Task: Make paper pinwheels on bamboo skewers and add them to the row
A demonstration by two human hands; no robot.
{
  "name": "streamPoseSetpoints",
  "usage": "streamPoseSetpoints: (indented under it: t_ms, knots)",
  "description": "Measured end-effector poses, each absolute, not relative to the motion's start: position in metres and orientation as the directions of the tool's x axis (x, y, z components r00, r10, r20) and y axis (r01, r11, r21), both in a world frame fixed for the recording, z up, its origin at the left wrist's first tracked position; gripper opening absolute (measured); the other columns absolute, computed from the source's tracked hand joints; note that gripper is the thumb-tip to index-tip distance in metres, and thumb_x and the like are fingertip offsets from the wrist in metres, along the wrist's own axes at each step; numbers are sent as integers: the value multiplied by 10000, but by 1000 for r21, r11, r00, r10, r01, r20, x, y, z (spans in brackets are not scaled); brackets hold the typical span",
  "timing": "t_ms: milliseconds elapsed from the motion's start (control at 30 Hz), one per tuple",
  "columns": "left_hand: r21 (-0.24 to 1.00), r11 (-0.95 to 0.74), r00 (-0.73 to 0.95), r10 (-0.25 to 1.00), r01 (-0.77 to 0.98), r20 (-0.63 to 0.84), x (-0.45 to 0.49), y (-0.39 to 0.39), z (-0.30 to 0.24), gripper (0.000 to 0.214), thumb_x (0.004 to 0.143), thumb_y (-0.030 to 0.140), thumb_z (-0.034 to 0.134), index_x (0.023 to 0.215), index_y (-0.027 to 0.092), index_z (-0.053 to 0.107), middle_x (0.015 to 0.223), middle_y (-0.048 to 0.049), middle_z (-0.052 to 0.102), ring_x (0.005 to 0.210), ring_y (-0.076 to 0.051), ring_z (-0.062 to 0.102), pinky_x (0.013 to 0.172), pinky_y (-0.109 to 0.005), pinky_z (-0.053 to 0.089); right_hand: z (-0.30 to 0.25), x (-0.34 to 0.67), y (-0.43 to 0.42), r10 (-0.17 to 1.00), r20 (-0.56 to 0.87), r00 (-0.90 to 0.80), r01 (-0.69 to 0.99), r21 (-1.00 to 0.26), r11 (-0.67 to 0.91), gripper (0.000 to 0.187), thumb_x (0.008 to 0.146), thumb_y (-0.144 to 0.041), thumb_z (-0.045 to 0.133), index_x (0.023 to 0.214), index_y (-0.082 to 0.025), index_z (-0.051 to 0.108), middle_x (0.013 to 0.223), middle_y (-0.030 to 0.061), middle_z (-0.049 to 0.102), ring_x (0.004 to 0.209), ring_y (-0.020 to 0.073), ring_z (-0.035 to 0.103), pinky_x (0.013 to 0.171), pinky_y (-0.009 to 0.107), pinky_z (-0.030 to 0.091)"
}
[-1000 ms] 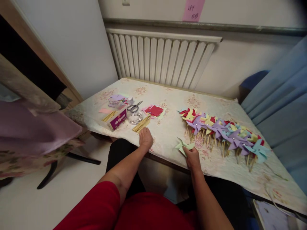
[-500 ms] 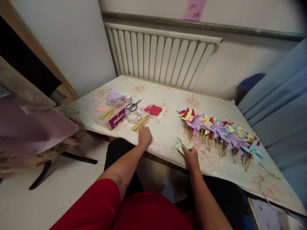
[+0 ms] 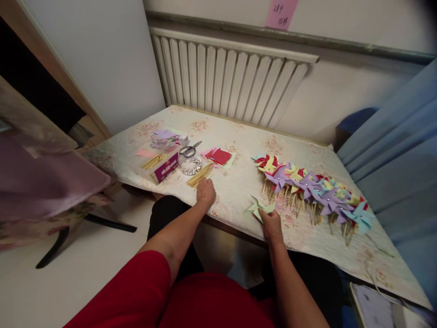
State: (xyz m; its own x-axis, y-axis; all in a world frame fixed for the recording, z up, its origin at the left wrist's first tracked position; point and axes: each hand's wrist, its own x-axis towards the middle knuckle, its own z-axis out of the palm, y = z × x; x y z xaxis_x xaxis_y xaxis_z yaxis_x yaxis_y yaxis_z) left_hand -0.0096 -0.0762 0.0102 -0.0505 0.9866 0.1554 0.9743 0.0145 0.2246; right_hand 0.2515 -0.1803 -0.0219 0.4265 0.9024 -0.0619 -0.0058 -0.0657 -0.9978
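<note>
From the head view, the left hand (image 3: 206,192) lies palm down on the surface (image 3: 239,132), its fingers (image 3: 204,182) bent over the near end of a bundle of wooden sticks (image 3: 200,176); whether they pinch a stick cannot be told, since the back of the hand hides them; the right hand (image 3: 271,224) sits near the front edge of the surface, its fingers closed on a pale green pinwheel (image 3: 257,208), which lies flat just ahead of the knuckles; to the right of it a long row of finished pinwheels (image 3: 307,184) on sticks runs slantwise across the cloth, purple, yellow, red and blue; beyond the left hand lie a purple box (image 3: 166,167), scissors (image 3: 189,150) and a heap of red paper squares (image 3: 218,156); a white radiator (image 3: 232,82) stands against the wall behind, with a pink note (image 3: 280,12) stuck above it
</note>
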Motion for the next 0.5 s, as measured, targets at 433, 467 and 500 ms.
streamPoseSetpoints:
  t_ms: [433, 467, 500]
  knots:
    - [152, -61, 44, 993, 987, 112, -10, -82, 11, 350, 940, 77, 282, 1098, 119, 592, 1107, -165, 591, 1018, -258, 588, 874, -385, 448, -18, 250, -181, 890, -76, 450, 33, -994, -101, 340, 668, -415, 772, 857, -144, 690, 766, 8, 724, 668, 162, 617, 644, 279, 484]
    - [142, -74, 59, 993, 987, 103, -10, -83, 12, 343, 942, 84, 286, 1096, 120, 591, 1109, -164, 590, 1012, -261, 592, 861, -386, 452, -18, 250, -181, 889, -74, 453, 38, -994, -103, 335, 670, -413, 770, 853, -143, 691, 761, 8, 722, 666, 161, 616, 641, 277, 483]
    - [133, -88, 76, 993, 987, 94, -10, -84, 13, 335, 944, 92, 292, 1094, 121, 590, 1114, -165, 588, 1008, -265, 596, 847, -389, 457, -19, 251, -181, 888, -73, 454, 39, -994, -101, 337, 670, -413, 770, 855, -142, 692, 761, 9, 722, 667, 161, 617, 639, 277, 484]
